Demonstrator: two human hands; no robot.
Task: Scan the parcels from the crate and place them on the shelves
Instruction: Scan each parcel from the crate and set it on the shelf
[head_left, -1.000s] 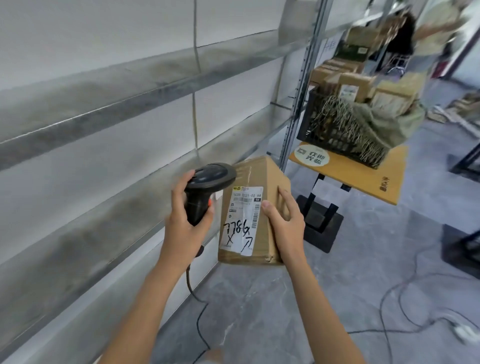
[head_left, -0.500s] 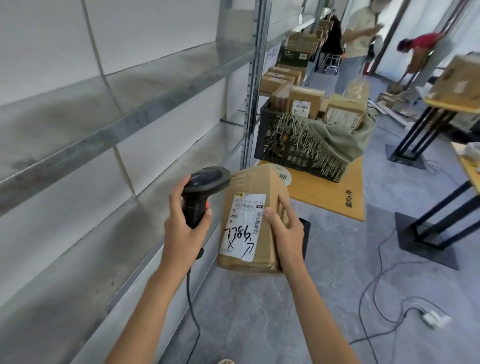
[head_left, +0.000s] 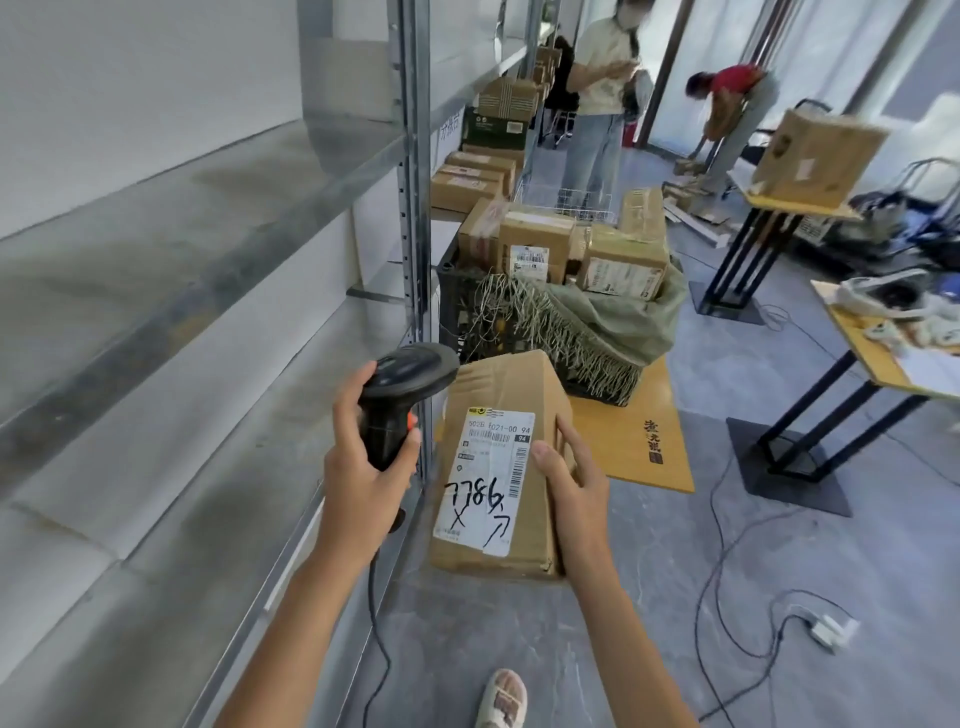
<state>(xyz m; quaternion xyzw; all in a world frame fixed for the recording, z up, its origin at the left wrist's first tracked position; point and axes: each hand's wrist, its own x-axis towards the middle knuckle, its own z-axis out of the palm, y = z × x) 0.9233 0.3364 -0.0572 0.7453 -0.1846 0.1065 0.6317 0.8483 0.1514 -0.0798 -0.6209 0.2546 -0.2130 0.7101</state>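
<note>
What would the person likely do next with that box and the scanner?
Probably tilt the scanner in the left hand down at the white label, since its head passes above the parcel the right hand holds up, label showing.

A: Describe the parcel in process.

B: Brown cardboard parcel (head_left: 501, 462), held off the floor, long axis tilted away from the viewer. A white shipping label (head_left: 485, 480) with barcode and black handwritten marks faces up. The near bottom edge is dented.

A: Scanner?

B: Black handheld scanner (head_left: 397, 400), corded, orange trigger, head just beside the parcel's upper left corner.

A: Crate?

B: Black lattice crate (head_left: 460, 306) on a low wooden tabletop (head_left: 631, 441), lined with a frayed green sack, containing several labelled parcels (head_left: 571, 257).

A: Shelves?

B: Grey metal shelves (head_left: 218, 218) along the left; the near bays are bare, the far bays hold cartons.
</note>
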